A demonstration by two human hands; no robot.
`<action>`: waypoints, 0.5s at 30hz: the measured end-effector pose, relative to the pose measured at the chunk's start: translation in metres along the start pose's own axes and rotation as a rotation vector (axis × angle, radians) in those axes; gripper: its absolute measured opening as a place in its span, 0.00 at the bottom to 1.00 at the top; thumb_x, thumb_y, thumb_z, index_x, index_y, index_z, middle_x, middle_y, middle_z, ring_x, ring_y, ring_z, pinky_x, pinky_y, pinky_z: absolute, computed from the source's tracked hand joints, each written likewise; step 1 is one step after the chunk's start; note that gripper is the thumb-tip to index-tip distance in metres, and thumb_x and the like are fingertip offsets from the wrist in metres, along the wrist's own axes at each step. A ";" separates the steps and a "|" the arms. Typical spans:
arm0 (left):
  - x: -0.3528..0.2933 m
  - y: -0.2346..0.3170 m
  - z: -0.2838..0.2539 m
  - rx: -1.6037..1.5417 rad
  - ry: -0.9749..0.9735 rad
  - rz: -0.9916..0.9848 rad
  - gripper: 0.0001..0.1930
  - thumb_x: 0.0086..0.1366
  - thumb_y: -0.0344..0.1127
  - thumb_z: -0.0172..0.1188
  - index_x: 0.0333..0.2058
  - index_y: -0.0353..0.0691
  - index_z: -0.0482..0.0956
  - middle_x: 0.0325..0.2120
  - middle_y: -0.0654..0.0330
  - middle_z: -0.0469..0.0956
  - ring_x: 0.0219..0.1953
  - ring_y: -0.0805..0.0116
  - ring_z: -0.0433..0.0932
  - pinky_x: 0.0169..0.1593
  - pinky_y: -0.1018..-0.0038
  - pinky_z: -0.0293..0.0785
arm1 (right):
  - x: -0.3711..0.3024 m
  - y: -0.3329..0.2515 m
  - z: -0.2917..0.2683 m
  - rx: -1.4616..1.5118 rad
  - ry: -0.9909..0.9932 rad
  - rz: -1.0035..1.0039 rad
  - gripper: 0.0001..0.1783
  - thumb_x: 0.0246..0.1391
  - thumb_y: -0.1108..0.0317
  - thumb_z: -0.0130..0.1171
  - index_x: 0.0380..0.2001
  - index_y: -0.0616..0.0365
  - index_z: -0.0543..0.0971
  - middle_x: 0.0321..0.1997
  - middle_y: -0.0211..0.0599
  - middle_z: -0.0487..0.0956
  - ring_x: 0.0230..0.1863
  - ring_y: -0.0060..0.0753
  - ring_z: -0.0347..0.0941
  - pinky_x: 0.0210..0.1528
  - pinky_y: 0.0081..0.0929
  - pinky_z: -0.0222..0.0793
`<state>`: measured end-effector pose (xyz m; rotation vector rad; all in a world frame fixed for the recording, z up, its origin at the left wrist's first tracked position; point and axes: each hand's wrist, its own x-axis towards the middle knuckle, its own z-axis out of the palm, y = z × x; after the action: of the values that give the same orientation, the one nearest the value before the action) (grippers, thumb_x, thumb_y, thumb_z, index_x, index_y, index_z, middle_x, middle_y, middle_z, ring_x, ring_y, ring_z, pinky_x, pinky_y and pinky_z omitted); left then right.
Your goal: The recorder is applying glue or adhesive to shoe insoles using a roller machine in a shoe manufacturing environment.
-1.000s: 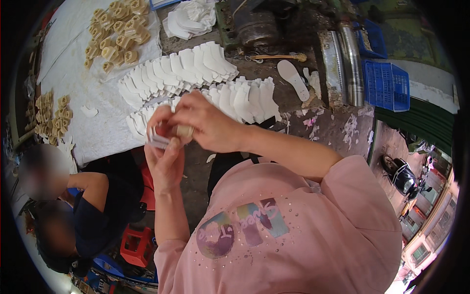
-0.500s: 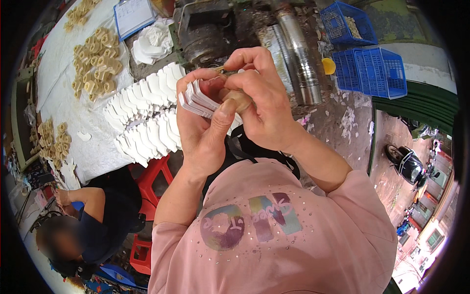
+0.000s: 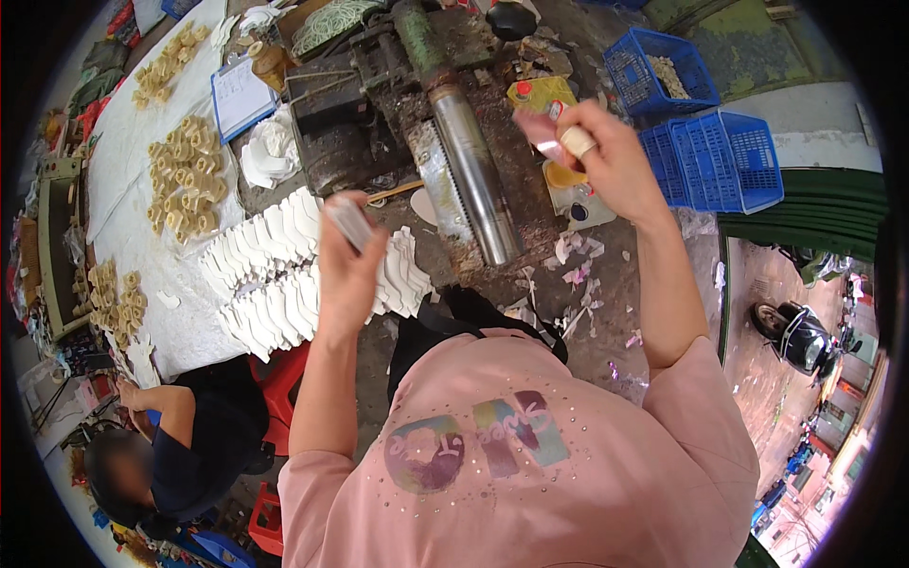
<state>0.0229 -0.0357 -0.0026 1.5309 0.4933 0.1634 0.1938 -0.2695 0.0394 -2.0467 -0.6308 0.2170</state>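
Observation:
My left hand point(image 3: 343, 279) is closed round a small stack of white flat pieces point(image 3: 349, 225), blurred by motion, above the rows of white shaped pieces point(image 3: 270, 308) on the table. Away to the right, my right hand point(image 3: 620, 170) grips a flat-bladed tool with a pale handle point(image 3: 577, 142). Its blade looks shiny and pinkish, but it is smeared, so the exact kind is unclear. Below that hand lie a yellow round thing point(image 3: 562, 175) and a yellow container point(image 3: 540, 93).
A machine with a shiny metal cylinder point(image 3: 478, 180) stands between my hands. Tan ring-shaped pieces point(image 3: 189, 180) lie in heaps on the white sheet, near a clipboard point(image 3: 243, 95). Blue crates point(image 3: 729, 161) stand at right. Another person point(image 3: 204, 426) sits at lower left beside red stools point(image 3: 284, 388).
My hands were together at the white stack, the right pinching a tan piece there. They have parted: the right has moved right and holds the tool, the left has moved slightly left with the stack.

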 end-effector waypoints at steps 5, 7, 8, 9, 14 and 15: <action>-0.011 -0.010 0.034 0.535 -0.253 0.406 0.31 0.47 0.18 0.54 0.53 0.38 0.59 0.54 0.46 0.55 0.59 0.45 0.55 0.60 0.63 0.56 | 0.009 0.020 0.022 -0.349 -0.334 0.031 0.08 0.49 0.71 0.55 0.34 0.57 0.72 0.29 0.49 0.77 0.33 0.54 0.73 0.34 0.45 0.63; -0.008 -0.005 0.045 0.493 -0.311 0.395 0.32 0.47 0.18 0.54 0.54 0.37 0.58 0.55 0.44 0.53 0.59 0.42 0.55 0.60 0.59 0.57 | 0.009 0.022 0.036 -0.321 -0.375 0.004 0.08 0.47 0.73 0.55 0.34 0.58 0.73 0.30 0.47 0.77 0.36 0.52 0.73 0.37 0.44 0.64; -0.005 -0.002 0.048 0.496 -0.334 0.304 0.33 0.47 0.19 0.54 0.55 0.36 0.57 0.55 0.43 0.52 0.59 0.40 0.54 0.59 0.58 0.58 | 0.010 0.022 0.043 -0.324 -0.296 -0.104 0.08 0.46 0.73 0.56 0.33 0.58 0.74 0.31 0.46 0.77 0.38 0.51 0.72 0.39 0.42 0.64; -0.003 0.000 0.049 0.471 -0.298 0.334 0.32 0.47 0.20 0.54 0.54 0.36 0.58 0.54 0.43 0.53 0.58 0.42 0.56 0.59 0.60 0.58 | 0.010 0.021 0.051 -0.309 -0.210 -0.240 0.09 0.45 0.73 0.56 0.33 0.59 0.75 0.32 0.44 0.77 0.40 0.50 0.71 0.41 0.41 0.65; -0.007 -0.002 0.014 0.405 -0.200 0.265 0.28 0.46 0.19 0.56 0.50 0.37 0.65 0.50 0.49 0.59 0.56 0.49 0.60 0.59 0.65 0.58 | 0.002 -0.009 0.046 -0.103 0.014 -0.098 0.10 0.46 0.79 0.53 0.35 0.61 0.75 0.34 0.40 0.76 0.38 0.38 0.73 0.42 0.30 0.67; -0.010 -0.006 0.001 0.351 -0.174 0.317 0.27 0.46 0.18 0.56 0.49 0.38 0.66 0.50 0.50 0.60 0.56 0.52 0.61 0.58 0.67 0.58 | -0.005 -0.020 0.045 -0.064 0.034 -0.025 0.09 0.46 0.80 0.52 0.34 0.62 0.75 0.33 0.39 0.76 0.36 0.36 0.73 0.41 0.28 0.67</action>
<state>0.0128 -0.0410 -0.0063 1.9448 0.1402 0.1935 0.1647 -0.2300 0.0319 -2.0982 -0.6492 0.1491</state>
